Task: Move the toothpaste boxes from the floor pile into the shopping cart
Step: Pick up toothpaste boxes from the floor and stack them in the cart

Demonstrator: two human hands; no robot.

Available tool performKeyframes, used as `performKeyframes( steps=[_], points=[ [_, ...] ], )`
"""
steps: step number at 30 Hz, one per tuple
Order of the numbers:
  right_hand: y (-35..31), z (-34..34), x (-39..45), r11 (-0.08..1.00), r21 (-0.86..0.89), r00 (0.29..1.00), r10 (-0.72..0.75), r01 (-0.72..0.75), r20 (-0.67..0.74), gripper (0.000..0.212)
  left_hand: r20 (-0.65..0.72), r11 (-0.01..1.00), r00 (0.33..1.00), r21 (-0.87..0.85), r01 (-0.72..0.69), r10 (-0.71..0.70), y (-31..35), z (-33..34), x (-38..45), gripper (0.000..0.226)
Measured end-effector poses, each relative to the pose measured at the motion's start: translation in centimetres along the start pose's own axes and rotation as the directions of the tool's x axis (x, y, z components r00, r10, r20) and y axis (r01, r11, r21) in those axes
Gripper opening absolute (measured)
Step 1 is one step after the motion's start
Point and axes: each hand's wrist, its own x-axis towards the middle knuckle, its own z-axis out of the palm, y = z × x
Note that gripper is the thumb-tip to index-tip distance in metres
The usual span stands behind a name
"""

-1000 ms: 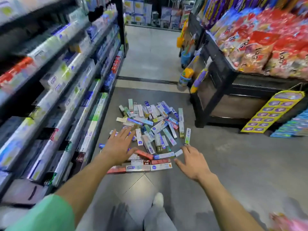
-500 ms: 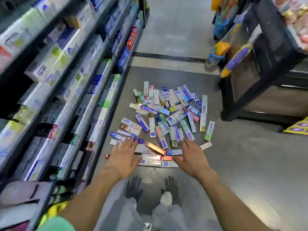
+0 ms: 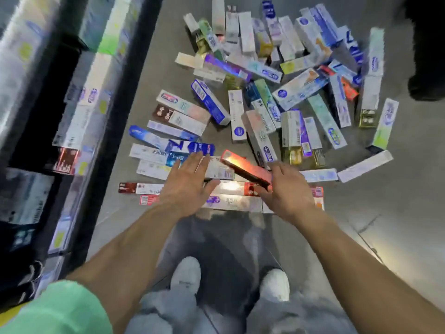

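Several dozen toothpaste boxes (image 3: 265, 97) scattered flat on the floor (image 3: 385, 213), too jumbled for an exact count. Two hands over the near edge. Left hand (image 3: 186, 184) spread, fingers straight, above the boxes. Right hand (image 3: 286, 189) pinches one red box (image 3: 245, 168), tilted, angling toward 10 o'clock. Half a second ago both hands hovered lower in view; the red box now lifts. Shelves (image 3: 72, 116) at 9 o'clock.
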Motion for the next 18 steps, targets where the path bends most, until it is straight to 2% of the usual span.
performKeyframes(
  steps=[4, 7, 10, 13, 15, 18],
  points=[
    [1.3, 8.1, 9.8, 0.990, -0.111, 0.996, -0.090, 0.087, -0.023, 0.069, -0.047, 0.993, 0.998, 0.104, -0.047, 0.052, -4.2, 8.3, 8.6, 0.076],
    [2.0, 10.0, 15.3, 0.985, -0.126, 0.991, -0.128, 0.121, -0.044, 0.073, -0.148, 0.984, 0.980, 0.136, -0.116, 0.136, -6.7, 10.8, 13.4, 0.076],
    [2.3, 9.6, 18.8, 0.966, -0.179, 0.980, -0.195, 0.187, -0.029, 0.080, -0.202, 0.963, 0.960, 0.226, -0.147, 0.194, -8.4, 10.3, 17.0, 0.078],
    [2.5, 8.4, 20.0, 0.959, -0.217, 0.979, -0.199, 0.184, -0.048, 0.085, -0.290, 0.955, 0.927, 0.241, -0.170, 0.238, -8.2, 7.3, 19.4, 0.079],
    [2.3, 7.5, 19.6, 0.972, -0.176, 0.985, -0.166, 0.154, -0.055, 0.086, -0.317, 0.951, 0.906, 0.220, -0.218, 0.281, -6.7, 5.6, 19.1, 0.080],
    [1.9, 7.6, 18.2, 0.991, -0.041, 0.989, -0.130, 0.127, -0.077, 0.084, -0.316, 0.955, 0.904, 0.162, -0.248, 0.288, -5.3, 6.4, 17.3, 0.080]
  ],
)
